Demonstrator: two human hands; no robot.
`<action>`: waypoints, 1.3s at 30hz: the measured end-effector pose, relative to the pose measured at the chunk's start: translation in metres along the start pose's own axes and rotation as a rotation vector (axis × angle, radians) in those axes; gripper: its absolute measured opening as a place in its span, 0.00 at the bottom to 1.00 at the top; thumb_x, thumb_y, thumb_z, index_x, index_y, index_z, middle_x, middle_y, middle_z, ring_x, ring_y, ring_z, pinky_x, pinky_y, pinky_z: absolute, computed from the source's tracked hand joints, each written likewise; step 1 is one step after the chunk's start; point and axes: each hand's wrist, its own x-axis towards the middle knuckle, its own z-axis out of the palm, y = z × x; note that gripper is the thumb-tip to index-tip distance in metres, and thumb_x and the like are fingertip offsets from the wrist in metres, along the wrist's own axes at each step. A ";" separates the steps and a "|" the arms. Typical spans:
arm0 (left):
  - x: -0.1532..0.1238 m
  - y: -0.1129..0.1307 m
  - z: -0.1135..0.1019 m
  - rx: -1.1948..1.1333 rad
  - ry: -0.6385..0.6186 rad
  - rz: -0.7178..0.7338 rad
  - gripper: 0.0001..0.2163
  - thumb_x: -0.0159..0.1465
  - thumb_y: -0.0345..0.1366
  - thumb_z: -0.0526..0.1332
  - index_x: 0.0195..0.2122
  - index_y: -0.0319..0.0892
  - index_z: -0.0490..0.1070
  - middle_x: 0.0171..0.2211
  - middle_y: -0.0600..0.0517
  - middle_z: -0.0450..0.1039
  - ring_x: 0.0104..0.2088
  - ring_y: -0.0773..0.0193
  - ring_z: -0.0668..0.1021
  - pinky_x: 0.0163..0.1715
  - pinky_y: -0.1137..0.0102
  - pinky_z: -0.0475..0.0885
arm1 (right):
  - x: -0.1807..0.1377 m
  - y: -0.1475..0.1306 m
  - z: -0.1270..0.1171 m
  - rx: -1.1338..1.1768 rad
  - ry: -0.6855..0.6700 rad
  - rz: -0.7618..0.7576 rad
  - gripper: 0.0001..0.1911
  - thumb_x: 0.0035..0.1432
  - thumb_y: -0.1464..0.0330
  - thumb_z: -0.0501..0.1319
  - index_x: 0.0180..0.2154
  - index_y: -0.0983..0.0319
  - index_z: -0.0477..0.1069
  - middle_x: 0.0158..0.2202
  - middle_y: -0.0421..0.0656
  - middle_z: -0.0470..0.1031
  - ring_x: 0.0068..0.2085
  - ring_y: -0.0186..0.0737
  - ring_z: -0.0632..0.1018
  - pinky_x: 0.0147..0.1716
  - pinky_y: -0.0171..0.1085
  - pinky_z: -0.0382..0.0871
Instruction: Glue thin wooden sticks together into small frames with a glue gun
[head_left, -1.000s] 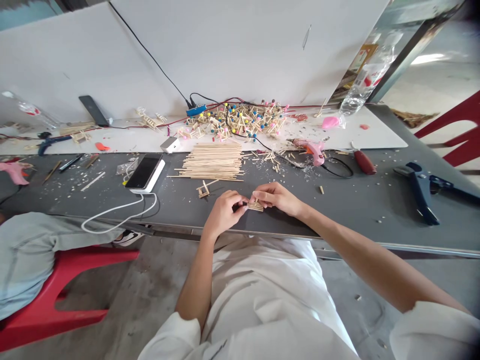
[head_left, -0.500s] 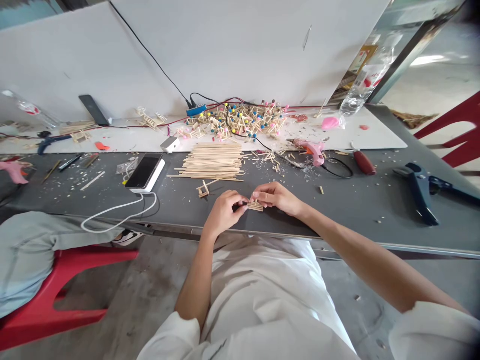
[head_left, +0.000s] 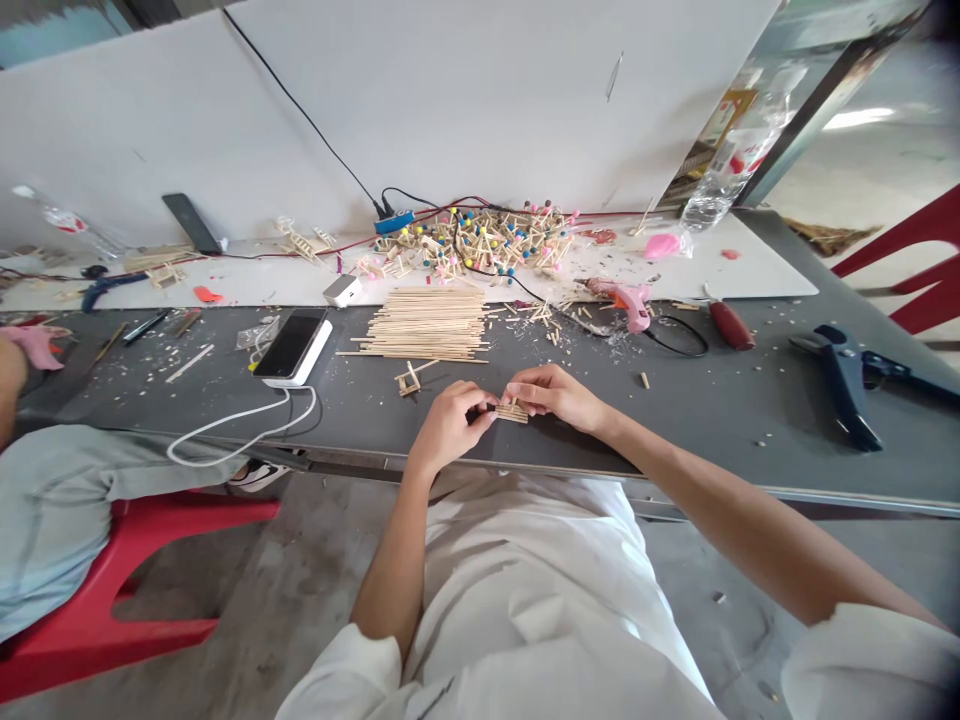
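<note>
Near the table's front edge, my left hand (head_left: 455, 422) and my right hand (head_left: 553, 394) meet at a small flat piece made of short wooden sticks (head_left: 513, 412). My left thumb and fingers are closed on its left end. The right fingers pinch a short stick standing at its upper side, their tips partly hiding it. Just beyond my left hand lies a small stick frame (head_left: 409, 380) with one long stick. Farther back, a row of long thin wooden sticks (head_left: 424, 323) lies side by side.
Behind the sticks is a heap of stick pieces with coloured balls (head_left: 480, 240). A pink glue gun (head_left: 626, 303), a red-handled tool (head_left: 730, 326) and blue pruning shears (head_left: 840, 380) lie rightward. A phone on a white power bank (head_left: 292, 347) is leftward. Another person's leg (head_left: 90, 490) is at left.
My hands stay at the stick piece with almost no movement. At the left edge, part of another person's arm has come into view near a pink glue gun.
</note>
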 end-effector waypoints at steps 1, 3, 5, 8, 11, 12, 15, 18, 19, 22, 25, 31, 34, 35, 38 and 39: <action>0.000 0.000 0.000 0.001 -0.001 -0.004 0.05 0.66 0.30 0.64 0.41 0.42 0.79 0.33 0.51 0.73 0.38 0.61 0.74 0.42 0.66 0.70 | 0.000 0.000 0.000 0.000 -0.001 0.001 0.24 0.64 0.50 0.64 0.34 0.66 0.78 0.21 0.36 0.64 0.24 0.30 0.62 0.25 0.35 0.54; 0.000 0.000 0.000 0.002 -0.003 -0.014 0.05 0.66 0.30 0.64 0.41 0.42 0.79 0.33 0.51 0.73 0.38 0.60 0.74 0.42 0.66 0.70 | 0.000 -0.001 0.000 0.001 -0.001 0.000 0.24 0.64 0.50 0.64 0.34 0.66 0.78 0.21 0.36 0.64 0.24 0.30 0.62 0.25 0.35 0.54; 0.000 0.000 -0.001 0.000 -0.005 -0.017 0.05 0.66 0.30 0.64 0.41 0.42 0.79 0.33 0.50 0.73 0.38 0.60 0.74 0.41 0.67 0.70 | -0.001 -0.001 0.000 -0.002 0.000 -0.004 0.24 0.64 0.50 0.63 0.34 0.66 0.78 0.21 0.36 0.64 0.24 0.30 0.62 0.25 0.35 0.54; 0.000 0.001 -0.001 0.003 -0.009 -0.012 0.04 0.66 0.30 0.64 0.41 0.42 0.78 0.33 0.51 0.73 0.38 0.60 0.74 0.41 0.67 0.70 | -0.002 -0.003 0.001 -0.008 -0.003 -0.017 0.25 0.64 0.49 0.63 0.33 0.66 0.78 0.21 0.36 0.65 0.24 0.31 0.63 0.26 0.35 0.55; 0.000 0.001 -0.001 0.005 -0.006 -0.009 0.04 0.66 0.30 0.64 0.40 0.42 0.78 0.33 0.51 0.73 0.38 0.61 0.74 0.41 0.67 0.69 | -0.002 -0.004 0.002 -0.001 -0.003 -0.026 0.27 0.65 0.48 0.61 0.33 0.66 0.78 0.21 0.37 0.65 0.24 0.31 0.63 0.25 0.35 0.55; 0.000 0.001 -0.001 0.005 -0.004 -0.004 0.04 0.66 0.29 0.64 0.39 0.42 0.78 0.33 0.51 0.73 0.37 0.61 0.74 0.40 0.67 0.69 | -0.002 -0.005 0.002 0.003 0.000 -0.026 0.28 0.66 0.47 0.60 0.34 0.66 0.78 0.21 0.37 0.65 0.23 0.30 0.62 0.25 0.35 0.54; 0.000 0.002 -0.001 0.006 0.000 0.015 0.04 0.66 0.29 0.64 0.39 0.42 0.78 0.32 0.51 0.73 0.37 0.61 0.74 0.40 0.67 0.69 | -0.001 -0.006 0.003 0.011 0.012 -0.017 0.29 0.66 0.46 0.58 0.35 0.67 0.79 0.20 0.37 0.65 0.22 0.30 0.61 0.24 0.35 0.53; 0.000 0.003 -0.002 0.009 -0.001 0.013 0.04 0.66 0.29 0.64 0.39 0.42 0.77 0.32 0.51 0.73 0.37 0.61 0.74 0.40 0.67 0.69 | -0.001 -0.006 0.003 0.014 0.013 -0.014 0.29 0.66 0.46 0.58 0.36 0.67 0.79 0.20 0.37 0.65 0.22 0.30 0.61 0.24 0.35 0.52; 0.000 0.003 -0.002 0.010 -0.003 0.010 0.04 0.66 0.30 0.64 0.39 0.42 0.77 0.32 0.51 0.73 0.37 0.61 0.74 0.40 0.67 0.69 | -0.001 -0.006 0.003 0.015 0.015 -0.016 0.29 0.66 0.47 0.59 0.36 0.67 0.79 0.20 0.36 0.65 0.22 0.30 0.61 0.24 0.35 0.52; 0.001 0.005 -0.003 0.013 -0.015 0.002 0.03 0.66 0.31 0.64 0.39 0.42 0.78 0.32 0.51 0.74 0.37 0.61 0.74 0.40 0.67 0.69 | -0.001 -0.006 0.001 0.023 0.018 -0.023 0.29 0.66 0.47 0.59 0.36 0.67 0.79 0.20 0.36 0.64 0.22 0.29 0.60 0.24 0.35 0.52; 0.002 0.005 -0.003 0.016 -0.019 -0.016 0.04 0.65 0.31 0.66 0.41 0.42 0.78 0.32 0.51 0.73 0.36 0.61 0.74 0.40 0.67 0.70 | -0.002 -0.006 0.000 0.011 0.025 -0.039 0.28 0.66 0.46 0.59 0.37 0.67 0.79 0.20 0.36 0.64 0.22 0.30 0.61 0.24 0.35 0.53; 0.002 0.004 -0.001 0.013 -0.009 -0.047 0.05 0.64 0.31 0.67 0.41 0.42 0.79 0.31 0.51 0.73 0.36 0.61 0.74 0.39 0.67 0.70 | -0.006 -0.008 -0.002 -0.031 0.036 -0.074 0.24 0.58 0.49 0.68 0.38 0.65 0.80 0.28 0.42 0.74 0.29 0.35 0.70 0.29 0.36 0.62; 0.002 0.005 -0.002 0.014 -0.015 -0.048 0.04 0.64 0.31 0.66 0.39 0.42 0.79 0.31 0.51 0.74 0.36 0.61 0.75 0.40 0.67 0.70 | -0.006 -0.006 -0.002 -0.044 0.024 -0.074 0.21 0.55 0.52 0.71 0.38 0.64 0.81 0.27 0.41 0.74 0.29 0.35 0.71 0.30 0.36 0.64; 0.002 0.005 -0.002 0.014 -0.017 -0.044 0.04 0.65 0.31 0.66 0.40 0.42 0.80 0.31 0.50 0.74 0.37 0.61 0.75 0.40 0.67 0.70 | -0.006 -0.006 -0.002 -0.056 0.029 -0.075 0.21 0.55 0.52 0.72 0.38 0.64 0.81 0.26 0.41 0.74 0.28 0.35 0.71 0.30 0.36 0.63; 0.001 0.005 -0.002 0.007 -0.022 -0.027 0.05 0.65 0.32 0.65 0.41 0.42 0.80 0.32 0.50 0.74 0.37 0.60 0.75 0.40 0.67 0.70 | -0.004 -0.004 -0.001 -0.081 0.071 -0.083 0.20 0.55 0.53 0.71 0.37 0.64 0.81 0.27 0.41 0.74 0.28 0.35 0.70 0.29 0.36 0.63; 0.001 0.005 -0.003 0.004 -0.024 -0.023 0.05 0.65 0.32 0.65 0.41 0.42 0.80 0.32 0.50 0.74 0.37 0.61 0.74 0.40 0.66 0.70 | -0.004 -0.003 -0.001 -0.084 0.093 -0.086 0.21 0.55 0.52 0.71 0.36 0.64 0.80 0.27 0.41 0.73 0.28 0.35 0.69 0.29 0.36 0.62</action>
